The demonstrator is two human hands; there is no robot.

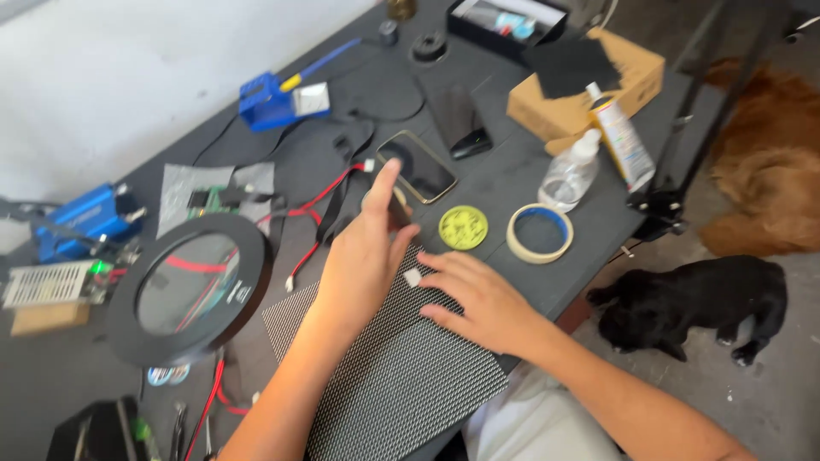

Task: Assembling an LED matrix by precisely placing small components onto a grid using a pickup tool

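Observation:
A dark panel with a fine dotted grid [401,367] lies on the black table [77,384] in front of me. My left hand [363,252] hovers over its far edge with fingers held together, thumb raised toward a phone [417,165]. My right hand [474,294] rests flat on the panel, fingers spread, fingertips beside a small white square piece [412,277]. Neither hand holds anything I can see.
A round black magnifier lamp [190,286] stands at left with red wires [312,213] around it. A yellow round lid [463,227], masking tape roll [540,233], clear bottle [571,173], glue tube [622,141] and cardboard box [598,81] lie right. Two dogs [692,303] are on the floor.

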